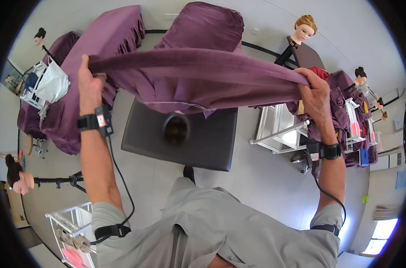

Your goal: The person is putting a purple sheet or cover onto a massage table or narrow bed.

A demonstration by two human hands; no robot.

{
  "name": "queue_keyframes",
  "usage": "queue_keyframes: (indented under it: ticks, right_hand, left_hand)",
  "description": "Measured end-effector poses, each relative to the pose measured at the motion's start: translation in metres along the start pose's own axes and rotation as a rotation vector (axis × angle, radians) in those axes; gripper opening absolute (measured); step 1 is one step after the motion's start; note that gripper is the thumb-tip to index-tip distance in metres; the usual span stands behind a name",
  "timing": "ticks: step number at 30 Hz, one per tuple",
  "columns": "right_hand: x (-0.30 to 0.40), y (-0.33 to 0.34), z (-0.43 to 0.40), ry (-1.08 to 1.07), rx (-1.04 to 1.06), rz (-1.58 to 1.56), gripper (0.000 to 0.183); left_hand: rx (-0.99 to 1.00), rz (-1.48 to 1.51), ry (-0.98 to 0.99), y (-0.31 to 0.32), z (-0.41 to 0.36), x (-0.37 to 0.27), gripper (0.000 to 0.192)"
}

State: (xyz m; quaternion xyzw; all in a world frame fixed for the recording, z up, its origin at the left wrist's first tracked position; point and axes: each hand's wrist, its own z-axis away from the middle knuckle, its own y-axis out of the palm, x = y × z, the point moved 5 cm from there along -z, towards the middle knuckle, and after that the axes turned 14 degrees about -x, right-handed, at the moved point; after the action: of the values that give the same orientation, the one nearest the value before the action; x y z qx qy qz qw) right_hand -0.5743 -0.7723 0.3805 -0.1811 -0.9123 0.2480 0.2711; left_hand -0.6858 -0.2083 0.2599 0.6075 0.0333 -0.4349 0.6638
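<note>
A purple fabric cover is stretched between my raised hands, above the near end of a dark padded massage table with a round face hole. My left hand holds the cover's left end, thumb up; its fingers are partly hidden by the cloth. At the right end, my right hand grips the cover's edge between thumb and fingers. A pale seam or edging shows along the cloth's lower edge, just above the hole. Behind the raised cloth, purple fabric lies over the far part of the table.
Left stands another table with a purple cover, a white plastic bag near it. A white trolley is close on the right. Mannequin heads on stands are around, one at left. Another white trolley stands lower left.
</note>
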Motion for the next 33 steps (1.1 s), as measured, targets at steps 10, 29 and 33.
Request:
queue_keyframes:
  ticks: [10, 29, 33]
  right_hand:
    - [0.070, -0.042, 0.166, -0.256, 0.191, 0.033, 0.039]
    - [-0.145, 0.057, 0.538, 0.489, 0.653, 0.516, 0.019]
    - [-0.133, 0.081, 0.527, 0.553, 0.901, 0.661, 0.017]
  left_hand:
    - [0.066, -0.197, 0.256, -0.086, 0.127, -0.134, 0.030]
    - [0.458, -1.424, -0.566, -0.476, 0.414, 0.169, 0.054]
    - [0.936, -1.689, -0.952, -0.483, 0.415, 0.226, 0.056]
